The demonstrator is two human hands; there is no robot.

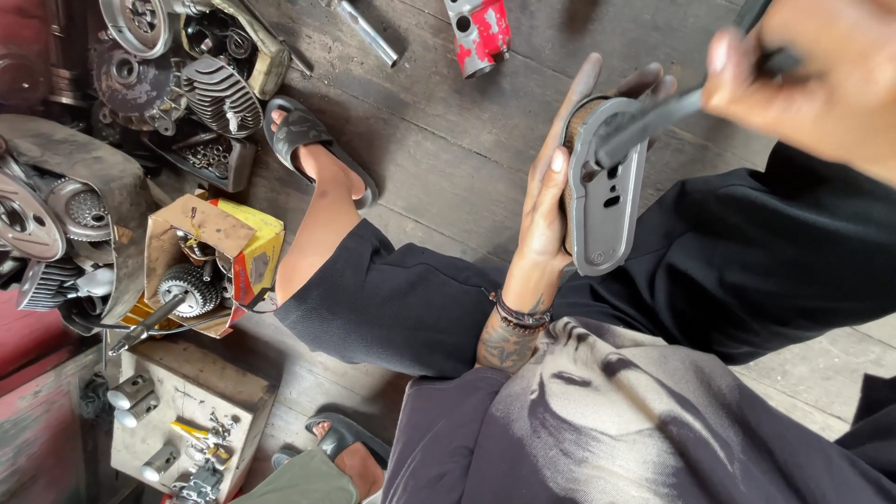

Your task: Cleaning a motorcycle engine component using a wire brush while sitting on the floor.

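Observation:
My left hand [553, 187] grips a grey metal cover plate [605, 201] with small slots, held upright above my lap. My right hand [821, 70], blurred at the top right, is closed on a dark tool handle [653, 117] whose tip rests against the upper part of the plate. A dark bead bracelet sits on my left wrist [521, 317]. I am seated in black shorts, and my leg with a black sandal [303, 140] stretches over the wooden floor.
A torn cardboard box [210, 257] holding a gear and a shaft stands at the left. Engine parts, among them a finned cylinder [219, 93], lie at the top left. A red metal part [481, 33] lies at the top. A box of small sockets [182, 420] sits at the bottom left.

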